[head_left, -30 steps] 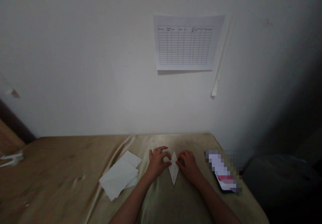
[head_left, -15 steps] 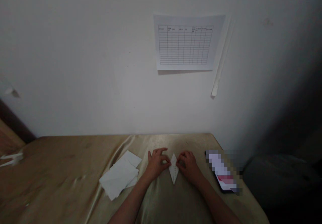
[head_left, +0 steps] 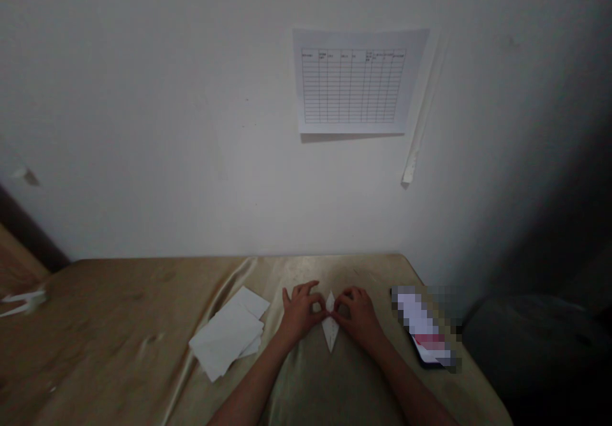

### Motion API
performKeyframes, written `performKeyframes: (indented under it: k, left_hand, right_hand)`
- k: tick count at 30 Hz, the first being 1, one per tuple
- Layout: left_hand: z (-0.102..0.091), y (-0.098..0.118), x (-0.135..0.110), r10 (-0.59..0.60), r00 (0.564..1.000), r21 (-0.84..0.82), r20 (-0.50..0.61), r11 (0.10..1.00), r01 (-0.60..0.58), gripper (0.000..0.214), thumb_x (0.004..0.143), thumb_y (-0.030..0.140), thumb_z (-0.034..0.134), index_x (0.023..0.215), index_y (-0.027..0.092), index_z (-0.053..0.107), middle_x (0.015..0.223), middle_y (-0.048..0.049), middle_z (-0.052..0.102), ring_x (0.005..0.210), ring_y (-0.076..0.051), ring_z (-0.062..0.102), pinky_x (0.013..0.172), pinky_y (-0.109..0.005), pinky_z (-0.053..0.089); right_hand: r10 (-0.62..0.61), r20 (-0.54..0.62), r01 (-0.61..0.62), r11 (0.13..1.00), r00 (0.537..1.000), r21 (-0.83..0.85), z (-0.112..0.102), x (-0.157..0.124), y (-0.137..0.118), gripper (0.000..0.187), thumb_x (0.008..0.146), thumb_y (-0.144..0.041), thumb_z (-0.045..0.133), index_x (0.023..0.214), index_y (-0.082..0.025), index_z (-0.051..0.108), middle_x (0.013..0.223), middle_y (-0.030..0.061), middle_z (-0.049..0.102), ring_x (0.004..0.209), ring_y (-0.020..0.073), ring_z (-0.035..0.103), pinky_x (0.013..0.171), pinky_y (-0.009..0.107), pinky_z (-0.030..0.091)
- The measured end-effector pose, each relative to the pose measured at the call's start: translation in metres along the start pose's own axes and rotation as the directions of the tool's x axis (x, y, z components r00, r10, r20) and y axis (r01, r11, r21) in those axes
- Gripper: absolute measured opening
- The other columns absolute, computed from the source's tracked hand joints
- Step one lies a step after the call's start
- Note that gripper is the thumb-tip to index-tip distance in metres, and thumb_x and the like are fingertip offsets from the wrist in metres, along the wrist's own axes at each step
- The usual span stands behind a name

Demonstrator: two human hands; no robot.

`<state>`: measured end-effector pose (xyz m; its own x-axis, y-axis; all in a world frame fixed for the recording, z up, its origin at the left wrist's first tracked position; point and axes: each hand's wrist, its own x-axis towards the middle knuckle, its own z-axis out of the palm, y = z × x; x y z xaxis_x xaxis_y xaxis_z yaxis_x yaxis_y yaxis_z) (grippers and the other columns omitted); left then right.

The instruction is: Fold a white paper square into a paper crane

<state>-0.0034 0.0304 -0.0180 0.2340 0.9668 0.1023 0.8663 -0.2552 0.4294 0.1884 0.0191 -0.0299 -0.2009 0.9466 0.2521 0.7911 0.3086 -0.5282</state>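
Observation:
A small white folded paper point(head_left: 331, 335), shaped like a narrow diamond, lies on the cloth-covered table with its long points toward and away from me. My left hand point(head_left: 301, 311) is at its left side, thumb and index finger pinched at the paper's middle, the other fingers raised. From the right, my right hand point(head_left: 356, 314) pinches the same middle part with thumb and index finger, its other fingers curled. The fingertips of both hands nearly meet over the paper and hide its centre.
Left of my forearm lies a stack of white paper sheets point(head_left: 229, 333). A phone point(head_left: 423, 330), partly blurred out, rests near the right edge of the table point(head_left: 119, 337). A printed table sheet point(head_left: 354, 85) hangs on the wall. Something white point(head_left: 23, 301) sits at the far left.
Both hands have moved inward, so their fingertips now come together over the middle of the folded paper. Before, they were at its two side edges.

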Motion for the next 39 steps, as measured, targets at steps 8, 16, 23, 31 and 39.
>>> performKeyframes:
  k: [8,16,23,31,39]
  left_hand:
    - [-0.009,0.005,-0.001,0.018,0.999,0.043,0.044,0.999,-0.020,0.013,0.078,0.041,0.074,0.089,0.034,0.069,0.147,0.0042,0.048,0.138,-0.032,0.035,0.107,-0.079,0.005]
    - [-0.006,0.002,0.000,0.038,0.997,0.036,0.073,0.999,-0.041,0.019,0.079,0.038,0.072,0.098,0.038,0.067,0.147,0.0042,0.049,0.140,-0.033,0.032,0.106,-0.079,0.005]
    - [-0.006,-0.010,0.000,0.043,0.993,-0.014,0.112,0.999,-0.042,0.020,0.081,0.037,0.070,0.101,0.043,0.068,0.149,0.0079,0.047,0.142,-0.031,0.030,0.109,-0.076,0.001]
    - [-0.006,-0.021,0.000,0.053,0.987,-0.016,0.153,0.999,-0.051,0.021,0.084,0.038,0.067,0.104,0.044,0.070,0.151,0.0075,0.045,0.145,-0.030,0.027,0.111,-0.073,-0.001]
    - [-0.011,-0.018,-0.002,0.049,0.987,-0.001,0.153,0.999,-0.049,0.023,0.083,0.039,0.068,0.105,0.045,0.070,0.152,0.0072,0.045,0.145,-0.031,0.027,0.111,-0.072,0.000]
  right_hand:
    - [-0.002,0.013,0.003,0.999,1.000,-0.050,-0.005,0.000,-0.003,0.014,0.079,-0.035,0.074,0.090,-0.029,0.071,0.113,0.0049,0.059,0.114,0.0247,0.050,0.103,0.038,0.034]
    - [-0.012,0.022,0.012,1.000,1.000,-0.025,-0.005,0.000,-0.003,0.014,0.080,-0.030,0.072,0.093,-0.029,0.071,0.116,0.0051,0.059,0.117,0.0254,0.049,0.105,0.039,0.032]
    - [-0.051,0.072,0.046,0.996,0.996,0.072,-0.008,-0.001,0.007,0.018,0.080,-0.022,0.069,0.096,-0.030,0.071,0.115,0.0027,0.058,0.116,0.0215,0.048,0.104,0.034,0.033]
    - [-0.091,0.135,0.082,0.994,0.987,0.070,-0.013,-0.001,0.011,0.028,0.081,-0.015,0.062,0.103,-0.031,0.069,0.121,0.0025,0.058,0.121,0.0217,0.047,0.107,0.036,0.032]
    - [-0.109,0.113,0.101,0.992,0.988,0.072,-0.018,-0.004,0.009,0.026,0.082,-0.020,0.062,0.104,-0.031,0.070,0.121,0.0035,0.059,0.121,0.0222,0.048,0.106,0.036,0.034]
